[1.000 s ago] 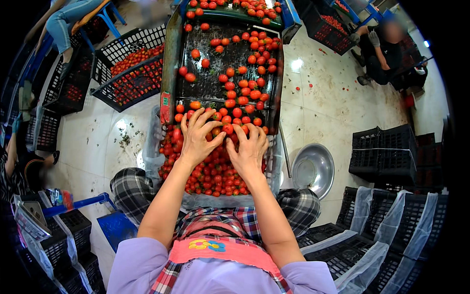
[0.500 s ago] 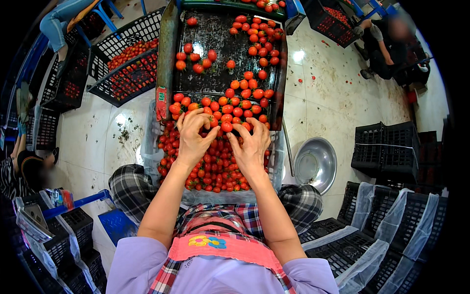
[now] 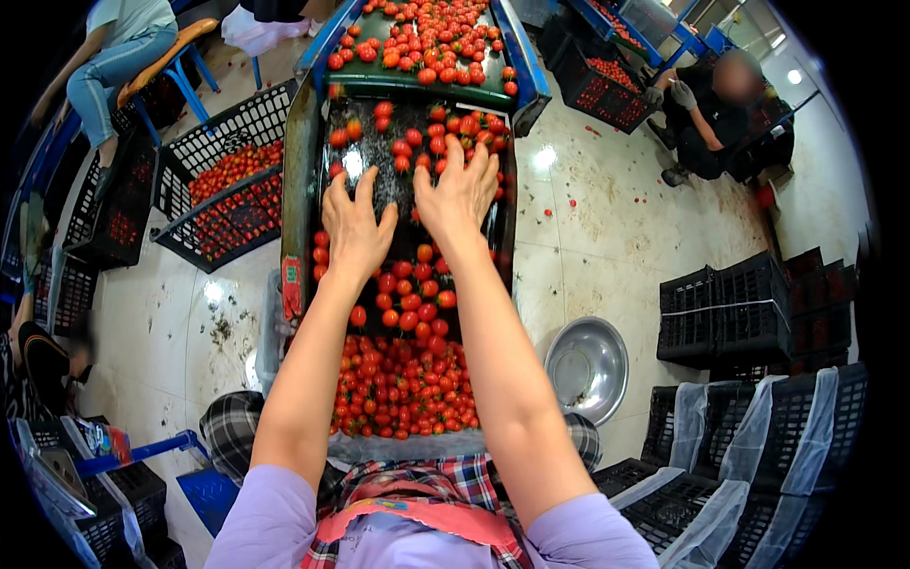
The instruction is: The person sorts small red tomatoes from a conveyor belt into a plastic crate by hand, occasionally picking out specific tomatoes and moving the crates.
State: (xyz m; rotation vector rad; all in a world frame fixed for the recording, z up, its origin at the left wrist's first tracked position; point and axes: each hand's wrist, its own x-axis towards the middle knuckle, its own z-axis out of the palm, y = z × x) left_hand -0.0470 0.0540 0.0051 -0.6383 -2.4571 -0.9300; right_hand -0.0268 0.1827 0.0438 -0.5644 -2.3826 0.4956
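Observation:
Both my arms reach forward over a dark metal chute [image 3: 379, 213] scattered with small red cherry tomatoes [image 3: 414, 299]. My left hand [image 3: 356, 223] is over the left part of the chute, its fingers spread and nothing held. Farther forward, my right hand [image 3: 457, 190] has its fingers apart at a cluster of tomatoes on the right side; whether the fingertips touch them I cannot tell. Below the chute's near end, a lined crate [image 3: 398, 446] is filled with cherry tomatoes. More tomatoes lie on a green conveyor belt [image 3: 393, 81] at the chute's far end.
A black crate [image 3: 175, 180] of tomatoes stands at left. To the right are a metal basin [image 3: 588, 370], tied black crates [image 3: 725, 308] and plastic-lined crates [image 3: 739, 455]. A gloved person [image 3: 720, 123] sits far right; another person [image 3: 123, 66] sits far left.
Both hands have moved forward up the chute from its near edge, and the fingers have spread. The view has shifted forward, showing more of the belt. Fewer tomatoes lie at the near edge.

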